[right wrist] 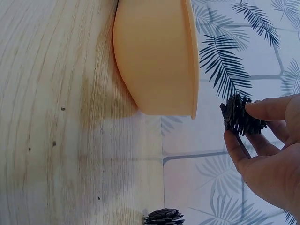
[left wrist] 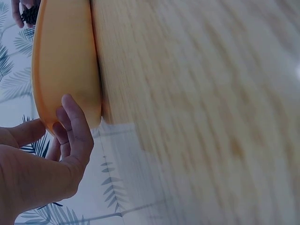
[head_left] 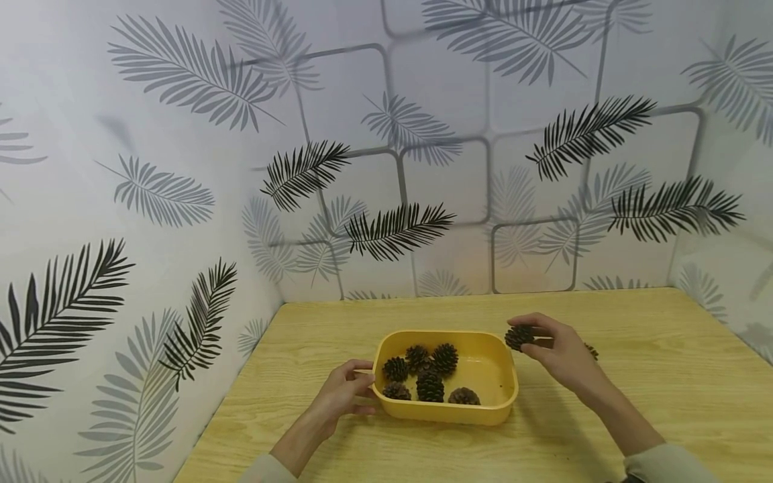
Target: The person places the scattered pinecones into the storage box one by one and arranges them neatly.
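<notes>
We see a yellow tub point(head_left: 492, 392) sitting on a wooden table point(head_left: 634, 402), near the middle and a bit toward the left wall. Left hand point(head_left: 343, 396) grips the tub's left end: in the left wrist view its fingers point(left wrist: 75, 126) are curled against the tub's outer wall at the rim, thumb on the other side of the rim, so it pinches the edge. Right hand point(head_left: 558, 352) is lifted just above the tub's right end, pinching a pine cone point(head_left: 519, 336) between thumb and fingertips; the right wrist view shows the cone point(right wrist: 240, 115) held by curled fingers point(right wrist: 269, 110), close to the tub rim point(right wrist: 194, 61) but apart from it, clear of the table. Inside the tub we count six cones point(head_left: 430, 379), clustered in the left and middle part, some touching each other; the right part of the tub floor is bare. One more loose cone point(head_left: 592, 351) lies on the table just behind the right hand, mostly hidden by it in the head view; the right wrist view shows it point(right wrist: 164, 216) flat on the wood at the frame's lower edge. Leaf-pattern walls point(head_left: 181, 168) close in the table at the back and both sides. Both sleeves are light-coloured.
</notes>
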`<state>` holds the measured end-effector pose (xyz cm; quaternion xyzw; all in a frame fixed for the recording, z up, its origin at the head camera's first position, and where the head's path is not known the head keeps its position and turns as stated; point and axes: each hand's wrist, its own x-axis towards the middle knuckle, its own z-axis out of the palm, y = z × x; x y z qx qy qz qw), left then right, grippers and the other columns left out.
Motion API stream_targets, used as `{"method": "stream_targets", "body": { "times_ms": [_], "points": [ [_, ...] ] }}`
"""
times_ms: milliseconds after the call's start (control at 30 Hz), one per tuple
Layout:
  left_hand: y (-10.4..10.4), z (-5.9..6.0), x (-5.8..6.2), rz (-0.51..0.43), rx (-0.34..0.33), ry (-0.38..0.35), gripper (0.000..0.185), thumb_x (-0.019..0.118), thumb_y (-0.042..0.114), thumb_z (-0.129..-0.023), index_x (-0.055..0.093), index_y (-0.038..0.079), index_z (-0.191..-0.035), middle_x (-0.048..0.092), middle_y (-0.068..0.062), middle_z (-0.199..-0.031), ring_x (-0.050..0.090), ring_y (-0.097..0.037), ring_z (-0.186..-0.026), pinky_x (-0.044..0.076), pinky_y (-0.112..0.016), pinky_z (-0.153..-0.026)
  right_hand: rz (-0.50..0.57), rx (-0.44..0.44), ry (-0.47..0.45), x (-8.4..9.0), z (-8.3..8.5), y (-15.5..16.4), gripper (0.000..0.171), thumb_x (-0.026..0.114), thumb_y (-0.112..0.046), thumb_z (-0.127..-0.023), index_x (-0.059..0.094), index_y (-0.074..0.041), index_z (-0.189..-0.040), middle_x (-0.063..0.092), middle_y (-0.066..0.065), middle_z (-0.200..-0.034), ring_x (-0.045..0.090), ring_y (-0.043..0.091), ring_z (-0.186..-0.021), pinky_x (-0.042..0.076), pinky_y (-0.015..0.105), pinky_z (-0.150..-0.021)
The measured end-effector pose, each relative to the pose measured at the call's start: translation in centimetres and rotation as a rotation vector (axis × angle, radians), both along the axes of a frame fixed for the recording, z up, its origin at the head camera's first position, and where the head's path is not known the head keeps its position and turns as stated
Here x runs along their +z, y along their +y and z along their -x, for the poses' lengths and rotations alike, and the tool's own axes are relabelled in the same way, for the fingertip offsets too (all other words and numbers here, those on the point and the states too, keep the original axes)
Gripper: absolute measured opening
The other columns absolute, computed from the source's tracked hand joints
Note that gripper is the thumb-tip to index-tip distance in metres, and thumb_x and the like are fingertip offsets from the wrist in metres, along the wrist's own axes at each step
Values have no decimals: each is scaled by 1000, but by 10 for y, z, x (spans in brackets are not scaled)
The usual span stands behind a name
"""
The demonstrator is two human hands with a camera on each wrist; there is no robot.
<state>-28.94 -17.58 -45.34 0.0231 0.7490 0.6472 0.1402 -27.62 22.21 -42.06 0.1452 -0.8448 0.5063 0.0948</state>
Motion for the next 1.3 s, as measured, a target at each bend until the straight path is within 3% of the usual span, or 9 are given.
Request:
{"method": "stream_targets", "body": {
  "times_ms": [167, 567, 1000, 1300],
  "points": [
    [0, 1, 0, -2, -1, -2, 41, 59, 17, -107, 52, -2, -143, 56, -21, -120, 68, -30, -98, 67, -37, -76, -8, 4, 8, -1, 2, -6, 43, 65, 2, -99, 60, -7, -141, 57, 23, -145, 61, 47, -123, 62, 49, -94],
    [0, 1, 0, -4, 5, -1, 40, 60, 16, -107, 53, -1, -142, 57, -18, -117, 67, -26, -95, 67, -38, -76, 0, 41, 34, -8, 7, -20, 41, 65, 7, -98, 62, -5, -137, 59, 23, -140, 63, 45, -119, 63, 36, -89],
    [0, 0, 0, -7, 11, -7, 40, 60, 16, -107, 53, -1, -142, 58, -18, -118, 68, -28, -96, 67, -38, -76, -47, 75, 123, -18, 17, -39, 38, 67, 10, -94, 65, -1, -131, 65, 19, -132, 64, 39, -119, 60, 47, -94],
    [0, 0, -1, -12, 7, -2, 41, 61, 18, -107, 54, -1, -142, 58, -17, -116, 68, -27, -95, 67, -39, -76, -124, 61, 145, -19, 20, -50, 39, 68, 11, -92, 68, -6, -127, 67, 16, -127, 64, 39, -117, 61, 50, -93]
  ]
}}
